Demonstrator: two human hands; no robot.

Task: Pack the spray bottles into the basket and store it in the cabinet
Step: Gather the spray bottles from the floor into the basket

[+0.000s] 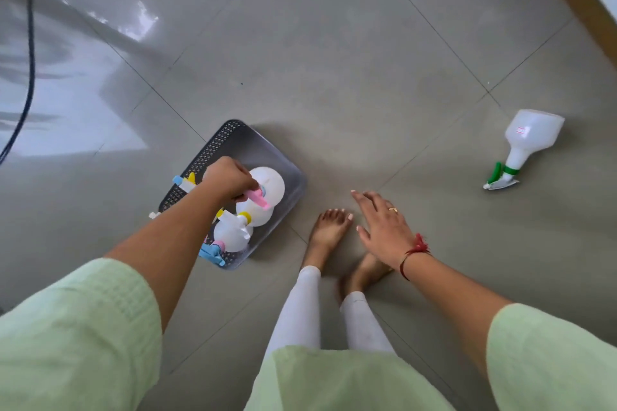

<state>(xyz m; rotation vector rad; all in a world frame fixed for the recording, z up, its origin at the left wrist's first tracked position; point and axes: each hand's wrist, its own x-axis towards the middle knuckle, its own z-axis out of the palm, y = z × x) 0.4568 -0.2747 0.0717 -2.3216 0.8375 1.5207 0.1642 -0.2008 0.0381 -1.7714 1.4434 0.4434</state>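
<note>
A grey basket (233,192) with perforated walls sits on the tiled floor (334,77), at about nine o'clock from the person's bare feet (329,228). Inside it stand several white spray bottles: one with a pink trigger (267,185), one with a yellow collar (248,218) just below it, and one with a blue trigger (217,248) at the basket's six o'clock corner. Another blue and yellow nozzle (183,180) pokes out at the nine o'clock wall, partly hidden by the arm.

The left hand (228,178) reaches into the basket, its grip closed around the pink trigger head of the top bottle. The right hand (384,227) hovers flat above the floor just beside the feet, fingers spread and holding nothing; it wears a ring and a red thread at the wrist.

One more white bottle with a green trigger (521,150) lies on its side on the floor, well apart at three o'clock from the basket, nozzle pointing toward six o'clock.
</note>
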